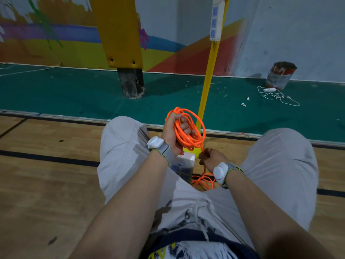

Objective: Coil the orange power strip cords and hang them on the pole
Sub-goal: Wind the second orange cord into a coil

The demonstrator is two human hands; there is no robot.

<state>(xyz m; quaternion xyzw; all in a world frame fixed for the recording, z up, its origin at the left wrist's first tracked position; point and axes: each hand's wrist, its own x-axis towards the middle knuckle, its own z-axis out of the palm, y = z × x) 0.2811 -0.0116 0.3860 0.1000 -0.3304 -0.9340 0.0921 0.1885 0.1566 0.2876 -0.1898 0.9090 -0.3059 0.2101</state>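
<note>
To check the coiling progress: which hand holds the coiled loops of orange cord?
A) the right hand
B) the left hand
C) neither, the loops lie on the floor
B: the left hand has its fingers curled round the orange cord loops; the right hand grips one strand.

Knees flank the gap; yellow pole stands ahead; green floor beyond open.

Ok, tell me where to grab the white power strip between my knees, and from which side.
Probably pinch its long side edges from above, on the right: the power strip lies face up, and the wrist of the left hand covers its left edge.
</note>
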